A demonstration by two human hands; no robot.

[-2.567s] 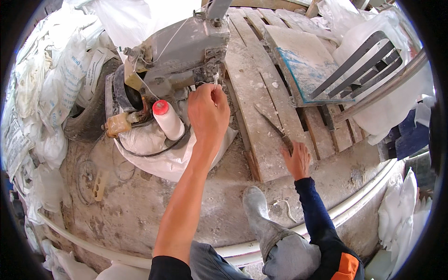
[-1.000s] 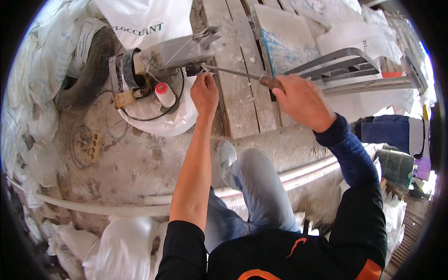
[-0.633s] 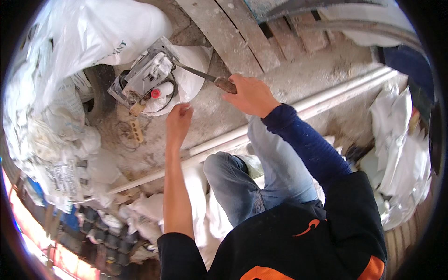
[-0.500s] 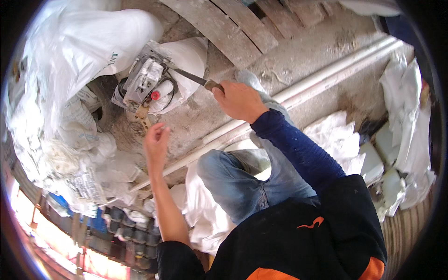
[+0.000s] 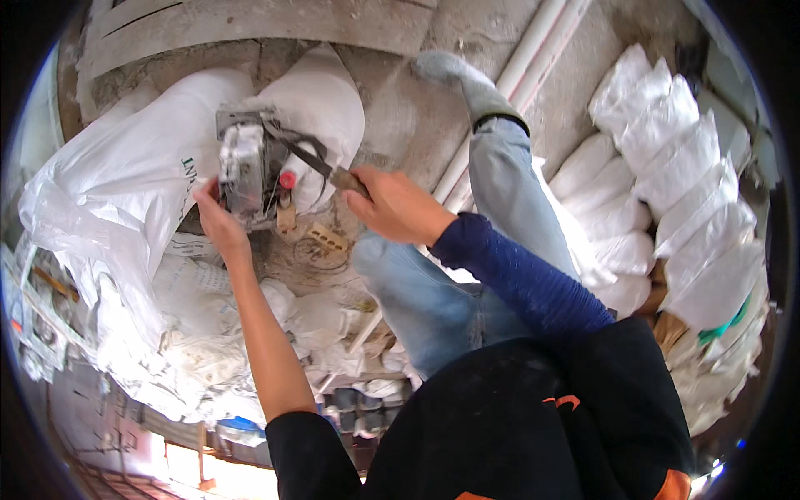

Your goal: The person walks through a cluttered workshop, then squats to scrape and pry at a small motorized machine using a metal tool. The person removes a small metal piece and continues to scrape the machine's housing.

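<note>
My right hand (image 5: 396, 204) is closed around the wooden handle of a knife (image 5: 312, 158). Its long dark blade points up and left, over a dusty grey metal machine (image 5: 243, 167). At the machine's lower left edge is my left hand (image 5: 221, 218), its fingers curled against the casing and partly hidden by it. A dark cable and a white cylinder with a red end (image 5: 288, 179) sit on the machine's right side. Whether the blade touches the machine, I cannot make out. Behind the machine lies a full white sack (image 5: 333, 108).
A large white sack in clear plastic (image 5: 142, 142) bulges at the left. Crumpled white bags (image 5: 183, 350) lie below it. White pipes (image 5: 525, 67) cross the floor beside my leg, and stacked white sacks (image 5: 667, 183) stand right. A yellowish strip with holes (image 5: 327, 237) lies near my knee.
My left hand has moved up from beside the machine to its edge. My right hand has brought the knife closer to the machine. The whole view has turned.
</note>
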